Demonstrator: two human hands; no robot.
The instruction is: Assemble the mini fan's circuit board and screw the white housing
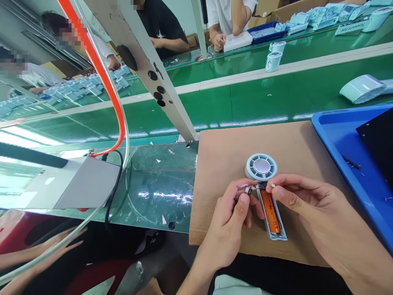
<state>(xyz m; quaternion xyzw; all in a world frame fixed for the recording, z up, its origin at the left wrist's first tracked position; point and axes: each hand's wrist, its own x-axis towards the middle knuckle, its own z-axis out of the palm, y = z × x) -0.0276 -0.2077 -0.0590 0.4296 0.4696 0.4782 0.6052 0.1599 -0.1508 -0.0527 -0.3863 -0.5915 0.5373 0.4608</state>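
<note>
A small handheld fan half-shell (262, 167) lies on a brown cardboard mat (221, 155), its round pale-blue head away from me. An orange battery (271, 211) sits in the open handle. My left hand (233, 223) pinches a small metal-tipped part at the neck of the handle, left of the battery. My right hand (310, 209) pinches a tiny white piece between thumb and forefinger just above the battery's top end. Both hands meet at the joint of head and handle.
A blue plastic bin (340, 135) stands right of the mat. A grey metal box (89, 184) with orange and black cables sits at left. Green conveyor belts (245, 98) run behind, carrying white rolls (362, 88). Other people work across the belt; someone's hand (46, 246) reaches in lower left.
</note>
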